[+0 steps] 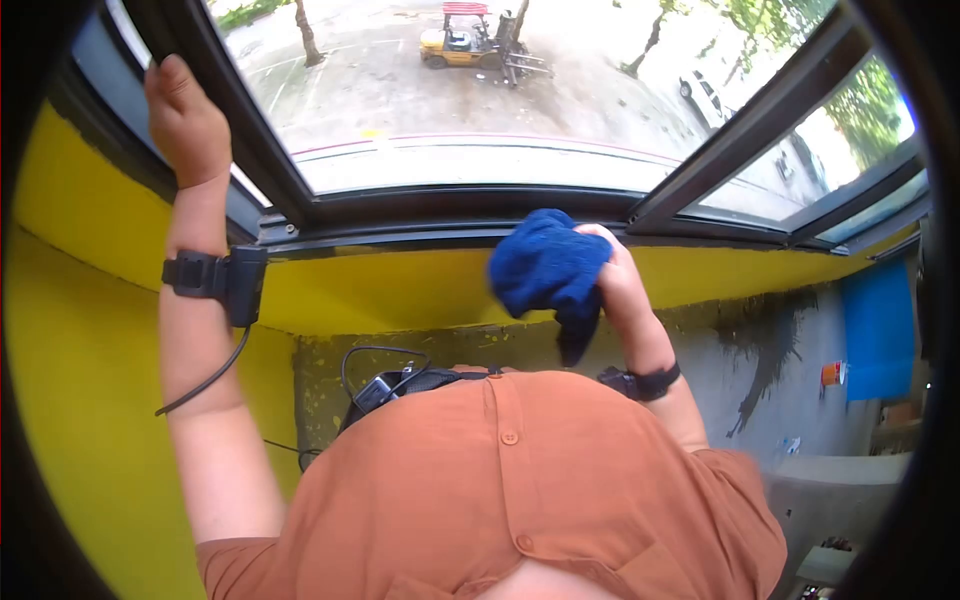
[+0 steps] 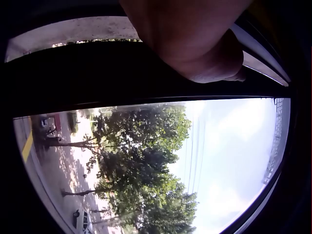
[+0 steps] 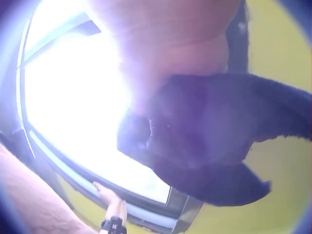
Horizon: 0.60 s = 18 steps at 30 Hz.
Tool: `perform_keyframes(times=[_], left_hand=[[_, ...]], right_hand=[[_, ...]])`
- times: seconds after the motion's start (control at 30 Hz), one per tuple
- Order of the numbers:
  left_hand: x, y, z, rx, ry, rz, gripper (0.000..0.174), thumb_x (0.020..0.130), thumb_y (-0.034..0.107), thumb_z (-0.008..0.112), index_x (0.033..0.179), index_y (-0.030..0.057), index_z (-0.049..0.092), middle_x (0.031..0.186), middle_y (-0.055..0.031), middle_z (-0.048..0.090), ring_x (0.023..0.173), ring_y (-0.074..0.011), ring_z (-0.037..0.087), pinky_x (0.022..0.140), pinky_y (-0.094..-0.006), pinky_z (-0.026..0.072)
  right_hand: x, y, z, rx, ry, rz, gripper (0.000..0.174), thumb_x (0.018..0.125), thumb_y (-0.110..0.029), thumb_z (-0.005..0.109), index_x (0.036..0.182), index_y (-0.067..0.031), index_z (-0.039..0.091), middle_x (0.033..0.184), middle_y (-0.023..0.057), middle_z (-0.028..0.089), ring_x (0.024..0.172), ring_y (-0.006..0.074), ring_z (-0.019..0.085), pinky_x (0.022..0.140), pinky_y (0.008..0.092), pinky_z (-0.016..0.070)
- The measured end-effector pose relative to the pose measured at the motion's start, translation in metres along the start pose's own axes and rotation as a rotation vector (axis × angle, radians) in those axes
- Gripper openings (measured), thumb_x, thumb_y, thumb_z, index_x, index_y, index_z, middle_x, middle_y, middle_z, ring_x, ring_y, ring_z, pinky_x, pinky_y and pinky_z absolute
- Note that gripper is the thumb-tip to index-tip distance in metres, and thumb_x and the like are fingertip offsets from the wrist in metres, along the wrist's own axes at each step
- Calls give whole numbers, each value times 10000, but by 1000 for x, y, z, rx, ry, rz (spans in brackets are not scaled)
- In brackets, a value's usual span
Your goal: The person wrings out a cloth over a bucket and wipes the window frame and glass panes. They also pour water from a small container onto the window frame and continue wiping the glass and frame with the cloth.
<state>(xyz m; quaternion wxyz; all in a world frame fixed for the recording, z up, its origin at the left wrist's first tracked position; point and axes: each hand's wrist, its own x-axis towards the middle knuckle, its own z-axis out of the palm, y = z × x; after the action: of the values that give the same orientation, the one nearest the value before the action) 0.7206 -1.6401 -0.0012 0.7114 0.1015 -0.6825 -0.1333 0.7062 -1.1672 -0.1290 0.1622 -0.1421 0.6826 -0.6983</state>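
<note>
My left hand (image 1: 188, 125) is raised at the upper left and grips the dark upright of the window frame (image 1: 225, 90); its fingers are mostly hidden. In the left wrist view the same hand (image 2: 200, 44) bends over the dark bar. My right hand (image 1: 622, 280) holds a bunched blue cloth (image 1: 548, 262) just in front of the sill, and a darker end of it hangs down. Close up in the right wrist view, the cloth (image 3: 209, 131) spreads out below the hand (image 3: 170, 53), with loose corners sticking out; the fingertips are hidden in it.
A black bottom rail (image 1: 460, 205) runs above a yellow wall (image 1: 400, 290). Slanted frame bars (image 1: 750, 120) divide the panes at right. A black cable (image 1: 215, 385) hangs from the left wrist. An orange-red container (image 1: 832, 374) stands on the floor at right. Outside is a forklift (image 1: 465, 40).
</note>
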Motion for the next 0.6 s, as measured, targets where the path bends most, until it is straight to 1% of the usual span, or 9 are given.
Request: perform_keyframes(times=[0.07,0.2,0.3,0.33,0.37,0.43,0.5,0.57,0.6], left_hand=[[-1,2,1,63,64,105,549,1062,420,520,1288,-78,567,1061,-310,684,1014,-503,640,861,-495,519],[6,-2,-7,176,-56,418,720,1019,393,622,1426,-148,376,1361,-376,507,1223,-511,539,1031,-497,452],[16,7,-12,220,-61,561,779,1001,384,651,1453,-160,324,1407,-380,455,1306,-516,476,1109,-514,404],[26,12,-16,296,-13,741,748,997,343,663,1456,-147,334,1389,-368,472,1289,-501,499,1075,-518,439],[34,21,-23,366,-2,769,643,977,292,690,1475,-17,425,1400,-288,505,1263,-474,530,1041,-503,475],[43,16,-25,478,-39,906,533,962,260,692,1455,145,525,1445,-175,526,1248,-432,552,1025,-488,493],[46,-5,-23,606,-219,757,479,962,248,679,1429,241,570,1487,-72,527,1248,-398,561,1012,-472,506],[44,-10,-22,593,-209,769,515,955,227,687,1453,245,555,1523,-44,506,1224,-382,582,994,-458,524],[53,-13,-22,562,-139,911,566,958,250,696,1493,274,513,1403,-57,565,1052,-328,609,836,-416,519]], right_hand=[[-15,21,-37,59,-1,-15,313,954,-193,565,1185,7,630,1091,54,683,966,103,630,860,259,501],[-55,33,-58,311,253,66,324,1002,-225,537,1210,7,626,1084,61,695,965,138,667,857,276,531],[-69,44,-59,456,288,-8,262,985,-146,544,1189,-3,626,1066,63,686,947,139,654,860,295,531],[-73,29,-50,448,236,-31,244,995,-123,520,1168,-3,644,1050,52,694,940,125,654,854,284,530],[-75,27,-46,460,260,-27,235,985,-131,548,1142,1,662,1034,44,698,933,115,652,847,276,529],[-78,36,-47,357,228,-74,264,978,-140,573,1197,-6,633,1084,58,681,981,126,639,886,282,516],[-93,33,-38,288,404,-56,332,967,-149,607,1271,-17,583,1159,71,650,1056,142,614,948,290,491],[-108,35,-41,227,403,-51,385,966,-154,622,1322,-31,541,1218,76,621,1116,154,588,996,304,468],[-116,34,-41,208,437,-43,405,958,-157,641,1329,-31,540,1226,75,620,1129,162,590,1006,310,466]])
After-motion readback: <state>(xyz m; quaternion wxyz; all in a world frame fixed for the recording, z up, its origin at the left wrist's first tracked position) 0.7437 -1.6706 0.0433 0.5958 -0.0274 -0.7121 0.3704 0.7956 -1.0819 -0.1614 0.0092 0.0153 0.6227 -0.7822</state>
